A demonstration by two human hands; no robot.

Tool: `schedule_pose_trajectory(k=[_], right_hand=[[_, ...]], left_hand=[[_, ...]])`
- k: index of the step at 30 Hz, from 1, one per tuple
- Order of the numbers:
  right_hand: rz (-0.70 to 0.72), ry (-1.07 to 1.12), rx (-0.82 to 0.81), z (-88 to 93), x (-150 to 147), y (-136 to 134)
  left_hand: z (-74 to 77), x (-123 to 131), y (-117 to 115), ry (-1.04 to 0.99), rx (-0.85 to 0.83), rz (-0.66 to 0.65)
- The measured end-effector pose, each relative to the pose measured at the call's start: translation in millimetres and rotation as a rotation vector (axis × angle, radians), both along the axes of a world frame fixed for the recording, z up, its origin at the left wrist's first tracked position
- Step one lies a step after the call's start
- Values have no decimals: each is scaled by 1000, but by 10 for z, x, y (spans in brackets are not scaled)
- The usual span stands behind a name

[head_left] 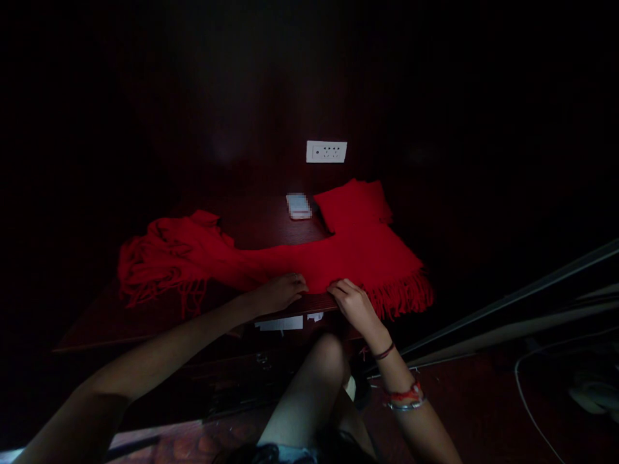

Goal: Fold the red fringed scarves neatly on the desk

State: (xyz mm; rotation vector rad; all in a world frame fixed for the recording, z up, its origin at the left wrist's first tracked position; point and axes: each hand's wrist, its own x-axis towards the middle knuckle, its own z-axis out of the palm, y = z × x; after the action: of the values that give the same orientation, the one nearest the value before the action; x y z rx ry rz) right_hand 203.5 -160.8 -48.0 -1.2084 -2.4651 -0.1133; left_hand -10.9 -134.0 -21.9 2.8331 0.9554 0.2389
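- A red scarf [338,261] lies spread across a dark wooden table [97,319], running from a bunched, fringed heap at the left to a flatter stretch at the right
- Its right end hangs a fringe [403,298] over the table's near edge; at the far side a part of the cloth is folded back into a thick pad [353,203]
- The left hand [283,293] rests on the scarf's near hem, about the middle of its length, fingers stretched toward the right; whether they pinch the cloth or only press on it cannot be told in this dim light
- The right hand [353,303] sits just beside it, a small gap between the two, knuckles up and fingers curled down over the same hem, closed on the cloth right where the fringe begins
- So the scarf lies under and beyond both hands, most of it away from the person
- Bracelets [405,396] ring the right wrist, and a bare knee [325,361] shows below the hands
- A small pale object [298,206], blurred, lies on the table just left of the folded pad
- A white wall socket [326,151] sits on the dark wall behind
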Motion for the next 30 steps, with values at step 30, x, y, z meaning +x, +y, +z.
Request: schedule_pose_trajectory(k=[30], right_hand=[[-226,113,101,40,295,3]], left_hand=[[-210,259,445,9,211,-67]])
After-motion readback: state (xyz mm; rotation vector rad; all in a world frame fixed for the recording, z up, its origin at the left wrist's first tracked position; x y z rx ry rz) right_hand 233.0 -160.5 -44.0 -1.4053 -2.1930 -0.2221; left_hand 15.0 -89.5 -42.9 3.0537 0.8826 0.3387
